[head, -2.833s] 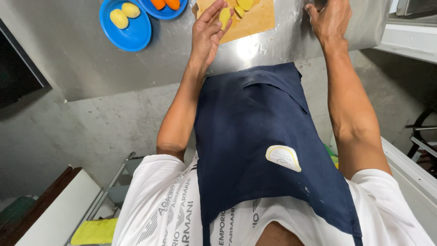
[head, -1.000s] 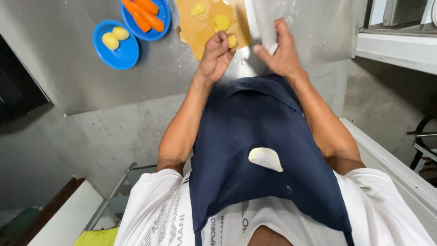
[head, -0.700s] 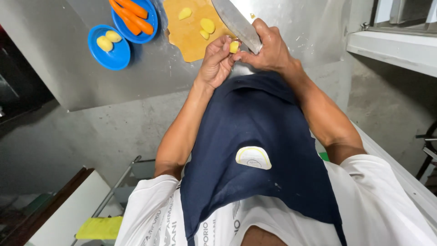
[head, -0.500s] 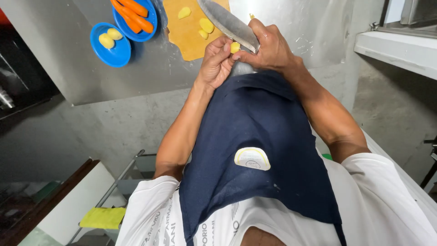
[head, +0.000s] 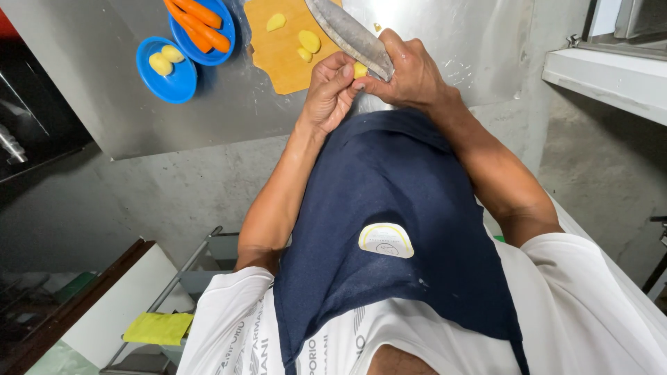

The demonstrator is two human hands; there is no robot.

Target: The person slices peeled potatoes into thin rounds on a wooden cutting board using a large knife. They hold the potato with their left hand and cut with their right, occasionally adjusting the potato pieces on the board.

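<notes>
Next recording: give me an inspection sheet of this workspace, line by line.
Surface: steel counter with an orange cutting board lying on it.
Job's things: left hand pinches a small yellow piece; right hand grips a large knife with its blade against that piece. More yellow pieces lie on the board.
Clutter: a blue plate of carrots; a second blue plate with two yellow pieces.
Grippers: both hands closed, held together at the counter edge.
Cables: nothing seen.
Surroundings: concrete wall below the counter, navy apron over a white shirt, yellow cloth on a low rack, white ledge to the right.
</notes>
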